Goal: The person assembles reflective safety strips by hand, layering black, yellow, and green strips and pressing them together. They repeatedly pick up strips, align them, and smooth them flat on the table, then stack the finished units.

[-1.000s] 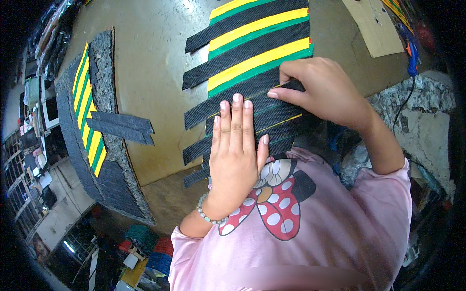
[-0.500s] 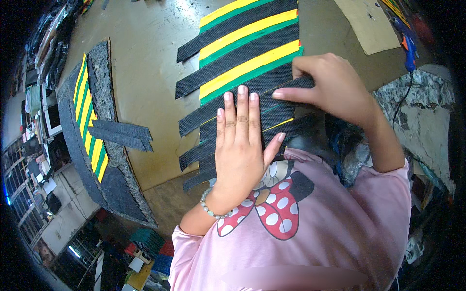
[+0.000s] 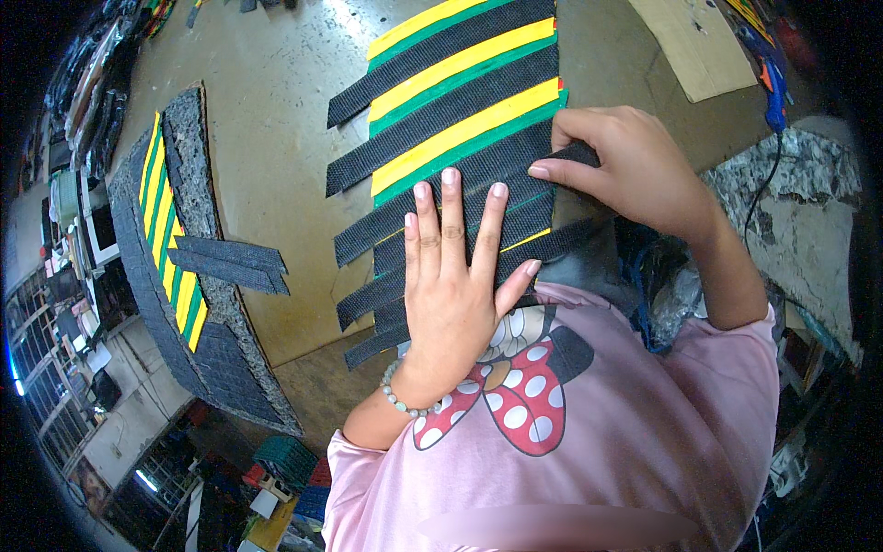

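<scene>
A panel (image 3: 460, 74) of yellow and green bands, with black woven strips laid slantwise across it, lies on the table in front of me. My left hand (image 3: 451, 276) rests flat on its near part, fingers spread over the black strips. At the panel's right edge, my right hand (image 3: 616, 166) pinches the end of one black strip (image 3: 578, 153) between thumb and curled fingers. That end is lifted a little, and the rest of the strip runs left under my left fingertips. Other black strip ends stick out past the panel's left edge.
A dark, rough-edged board (image 3: 207, 184) at left carries a striped yellow and green piece (image 3: 166, 239) and two short black strips (image 3: 230, 262). At far right lie a tan sheet (image 3: 696, 51) and a blue glue gun (image 3: 775, 101) with a black cord.
The fingers of my left hand have spread apart. My right hand still pinches the strip's end, with its thumb slightly further right. The panel has shifted slightly left.
</scene>
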Available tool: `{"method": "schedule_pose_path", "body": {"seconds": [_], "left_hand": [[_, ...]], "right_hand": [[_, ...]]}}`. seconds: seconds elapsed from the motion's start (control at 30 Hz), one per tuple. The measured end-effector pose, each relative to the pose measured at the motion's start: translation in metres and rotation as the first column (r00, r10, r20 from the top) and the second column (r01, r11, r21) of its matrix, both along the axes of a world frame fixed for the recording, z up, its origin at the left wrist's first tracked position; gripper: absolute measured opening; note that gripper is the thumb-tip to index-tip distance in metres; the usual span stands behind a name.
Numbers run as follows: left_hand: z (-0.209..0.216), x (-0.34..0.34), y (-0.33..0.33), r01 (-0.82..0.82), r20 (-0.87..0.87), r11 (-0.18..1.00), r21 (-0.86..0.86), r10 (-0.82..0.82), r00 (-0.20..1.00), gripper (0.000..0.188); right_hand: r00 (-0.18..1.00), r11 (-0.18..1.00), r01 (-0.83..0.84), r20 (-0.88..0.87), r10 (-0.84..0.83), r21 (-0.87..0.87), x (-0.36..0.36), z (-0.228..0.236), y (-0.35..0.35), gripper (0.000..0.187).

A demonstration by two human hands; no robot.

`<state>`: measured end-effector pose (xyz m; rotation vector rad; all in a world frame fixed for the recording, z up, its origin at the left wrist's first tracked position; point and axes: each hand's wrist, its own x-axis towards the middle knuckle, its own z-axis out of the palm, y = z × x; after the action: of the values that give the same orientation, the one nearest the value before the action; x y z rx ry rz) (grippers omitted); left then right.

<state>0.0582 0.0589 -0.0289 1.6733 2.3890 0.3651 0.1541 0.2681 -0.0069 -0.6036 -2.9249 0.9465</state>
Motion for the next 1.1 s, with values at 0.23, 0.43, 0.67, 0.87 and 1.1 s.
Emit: {"method": "schedule_pose_path", "body": {"seconds": [0.23,0.43,0.67,0.87,1.1], "left_hand": [[0.001,0.001,0.001,-0.001,-0.033,1.000,-0.010,0.001,0.999,0.071],[0.001,0.002,0.003,0.001,-0.077,1.000,-0.008,-0.002,0.997,0.070],[0.000,0.006,0.005,-0.031,-0.063,0.997,0.070,0.036,0.997,0.072],[-0.001,0.008,0.011,-0.058,-0.038,0.995,0.083,0.062,0.997,0.077],[-0.002,0.005,0.011,-0.033,-0.040,0.998,0.047,0.035,0.999,0.079]], "right_hand": [[0.998,0.999,0.036,0.041,-0.037,0.030,-0.002,0.003,-0.005,0.036],[0.995,0.891,0.058,-0.101,-0.013,0.450,0.014,0.011,-0.029,0.032],[0.959,0.931,0.056,-0.278,0.050,0.360,0.022,-0.015,-0.050,0.038],[0.923,0.879,0.362,-0.255,-0.290,0.310,0.036,-0.014,-0.034,0.033],[0.839,0.772,0.403,-0.139,-0.527,-0.492,0.018,0.001,-0.046,0.015]]}}
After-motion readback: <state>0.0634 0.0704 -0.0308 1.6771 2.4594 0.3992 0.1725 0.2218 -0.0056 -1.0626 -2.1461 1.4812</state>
